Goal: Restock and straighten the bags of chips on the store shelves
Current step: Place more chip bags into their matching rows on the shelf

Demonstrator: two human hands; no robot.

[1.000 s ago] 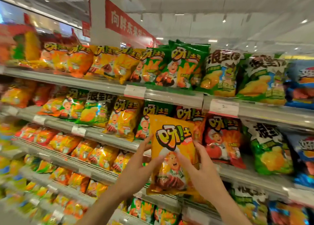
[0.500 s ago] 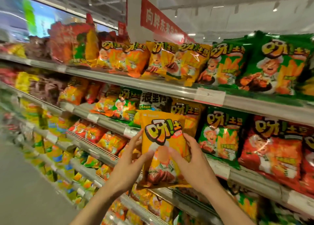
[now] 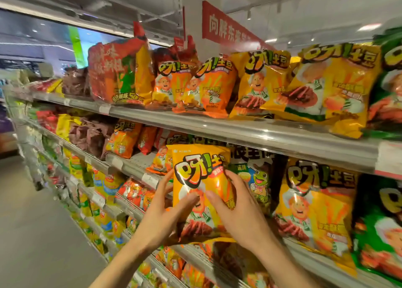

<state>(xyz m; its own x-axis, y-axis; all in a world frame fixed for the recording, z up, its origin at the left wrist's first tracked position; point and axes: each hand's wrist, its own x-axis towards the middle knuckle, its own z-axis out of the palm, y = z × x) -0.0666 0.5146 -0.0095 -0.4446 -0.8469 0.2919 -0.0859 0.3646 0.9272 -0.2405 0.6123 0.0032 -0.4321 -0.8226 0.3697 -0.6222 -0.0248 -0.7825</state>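
A yellow-orange chip bag (image 3: 201, 174) with a cartoon chef is upright in front of the second shelf (image 3: 134, 170). My left hand (image 3: 165, 216) grips its left edge, thumb across the front. My right hand (image 3: 237, 209) grips its right side, fingers curled over the front. The bag's lower part hides behind both hands. Just left of it the second shelf shows a bare patch of white shelf board. A matching yellow bag (image 3: 315, 205) stands to the right on the same shelf, and more of the same kind (image 3: 258, 83) fill the top shelf (image 3: 239, 131).
Shelves run away to the left, packed with red, yellow and green bags (image 3: 382, 226). A frog-printed bag (image 3: 258, 179) stands just behind my right hand. A big red multipack (image 3: 117, 72) stands on the top shelf. The grey aisle floor (image 3: 39, 233) lies at lower left.
The view has swung left along the aisle. Both hands carried the yellow bag leftward past the green and red bags, and it is now before the gap left of the frog bag.
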